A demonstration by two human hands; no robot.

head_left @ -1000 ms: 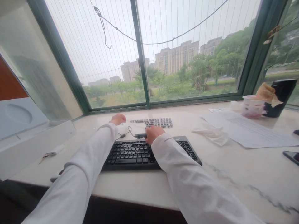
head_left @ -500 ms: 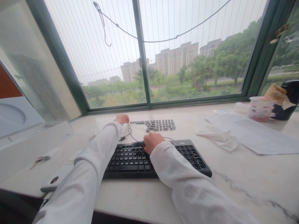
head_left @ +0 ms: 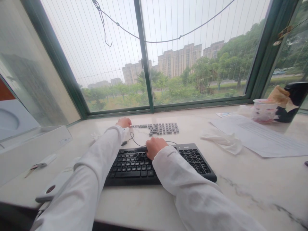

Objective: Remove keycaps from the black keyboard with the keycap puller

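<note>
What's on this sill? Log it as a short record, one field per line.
right hand: resting on the top edge of a black computer keyboard
left hand: on the white marble sill, beside loose black keycaps
between hands: thin black cable
rest: crumpled white tissue, printed paper sheets

Marble sill [head_left: 252, 183], printed paper [head_left: 260, 136], crumpled tissue [head_left: 221, 142], plastic tub [head_left: 264, 111]
</note>
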